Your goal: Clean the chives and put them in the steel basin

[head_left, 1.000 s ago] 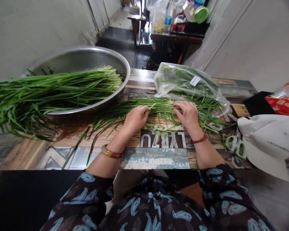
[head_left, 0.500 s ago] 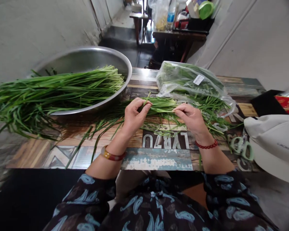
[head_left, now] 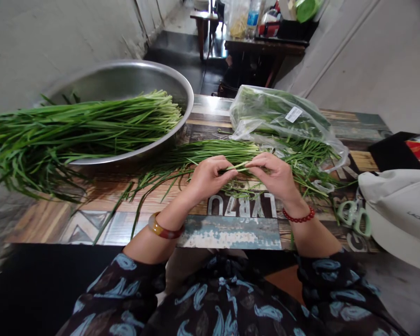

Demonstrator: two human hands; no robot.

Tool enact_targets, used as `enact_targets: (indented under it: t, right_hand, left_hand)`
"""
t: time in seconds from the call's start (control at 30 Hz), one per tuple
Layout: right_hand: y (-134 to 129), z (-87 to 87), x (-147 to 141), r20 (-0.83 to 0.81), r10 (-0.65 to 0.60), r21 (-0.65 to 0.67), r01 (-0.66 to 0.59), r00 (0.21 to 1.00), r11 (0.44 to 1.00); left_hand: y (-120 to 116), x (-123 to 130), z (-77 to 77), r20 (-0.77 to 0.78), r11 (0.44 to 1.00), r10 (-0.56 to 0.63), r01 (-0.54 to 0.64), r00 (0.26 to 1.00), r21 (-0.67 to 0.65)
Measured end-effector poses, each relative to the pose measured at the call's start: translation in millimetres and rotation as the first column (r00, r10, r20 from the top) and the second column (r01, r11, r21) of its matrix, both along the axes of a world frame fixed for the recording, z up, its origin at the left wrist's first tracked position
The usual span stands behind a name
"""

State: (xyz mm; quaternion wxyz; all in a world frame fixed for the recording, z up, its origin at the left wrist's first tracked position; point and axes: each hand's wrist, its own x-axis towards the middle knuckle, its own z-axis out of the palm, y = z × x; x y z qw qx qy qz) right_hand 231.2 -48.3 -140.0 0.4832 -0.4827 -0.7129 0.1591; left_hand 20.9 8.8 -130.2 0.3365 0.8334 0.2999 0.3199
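Between my two hands stretches a thin green stalk of garlic chives (head_left: pixel 241 166). My left hand (head_left: pixel 212 176) pinches it between thumb and fingers. From the other side, my right hand (head_left: pixel 272 173) pinches its pale end, fingertips close to the left ones. Just behind the hands lies a loose pile of garlic chives (head_left: pixel 210 150) on the patterned table (head_left: pixel 231 233). Trimmed bits are scattered below and to the right of it. A large metal basin (head_left: pixel 187 100) at the left holds a thick bundle of garlic chives (head_left: pixel 119 121), whose leafy ends hang over the rim.
A clear plastic bag (head_left: pixel 280 109) of more greens lies behind my right hand. Green-handled scissors (head_left: pixel 354 218) and a white cap (head_left: pixel 402 210) sit at the right edge. Farther back, a small table (head_left: pixel 266 46) carries a bottle (head_left: pixel 252 21) and other items.
My left hand has moved right and slightly down to meet the right hand. The stalk that stood up from the left fingers now lies between both hands. The view has shifted slightly.
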Motion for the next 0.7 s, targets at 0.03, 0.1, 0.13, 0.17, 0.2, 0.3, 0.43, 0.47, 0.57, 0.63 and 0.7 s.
enact_targets:
  t: [0.03,0.1,0.13,0.17,0.2,0.3,0.43,0.47,0.57,0.63,0.7]
  right_hand:
    - [0,-0.4,0,0.044,-0.019,0.018,0.018,0.999,1.000]
    - [0,-1.5,-1,0.133,-0.068,0.051,0.062,0.989,0.997]
    - [0,-2.1,-2,0.165,-0.090,0.063,0.081,0.982,0.995]
    - [1,-2.6,-3,0.181,-0.106,0.070,0.095,0.978,0.993]
    - [1,-2.9,-5,0.178,-0.114,0.071,0.103,0.977,0.992]
    - [1,-3.6,-9,0.054,-0.108,0.033,0.107,0.993,0.994]
    - [1,-8.0,-17,-0.181,-0.114,-0.103,0.096,0.977,0.990]
    - [1,-10.3,-19,-0.235,-0.126,-0.145,0.093,0.964,0.985]
    - [3,-19.1,-26,-0.392,-0.160,-0.258,0.058,0.906,0.964]
    - [5,-23.9,-28,-0.468,-0.168,-0.306,0.019,0.867,0.952]
    - [7,-25.5,-26,-0.509,-0.173,-0.314,0.006,0.843,0.949]
  left_hand:
    - [0,0,-0.3,0.000,1.000,0.012,-0.012,1.000,0.002]
    - [0,1,-1.1,-0.009,1.000,0.024,-0.024,1.000,0.006]
    - [-1,2,-1.6,-0.014,1.000,0.027,-0.027,1.000,0.010]
    - [-1,2,-2.1,-0.018,1.000,0.026,-0.026,0.999,0.012]
    - [-1,3,-2.7,-0.021,1.000,0.026,-0.025,0.999,0.015]
    - [-1,4,-4.5,-0.022,0.999,0.030,-0.029,0.999,0.030]
    - [-1,6,-6.3,-0.017,0.998,0.032,-0.030,0.999,0.061]
    - [-1,6,-6.7,-0.016,0.998,0.030,-0.029,0.999,0.064]
    - [-1,8,-7.9,-0.014,0.998,0.028,-0.027,1.000,0.064]
    - [-1,8,-8.7,-0.014,0.998,0.029,-0.029,0.999,0.060]
    - [-1,8,-9.6,-0.019,0.998,0.028,-0.026,0.999,0.060]
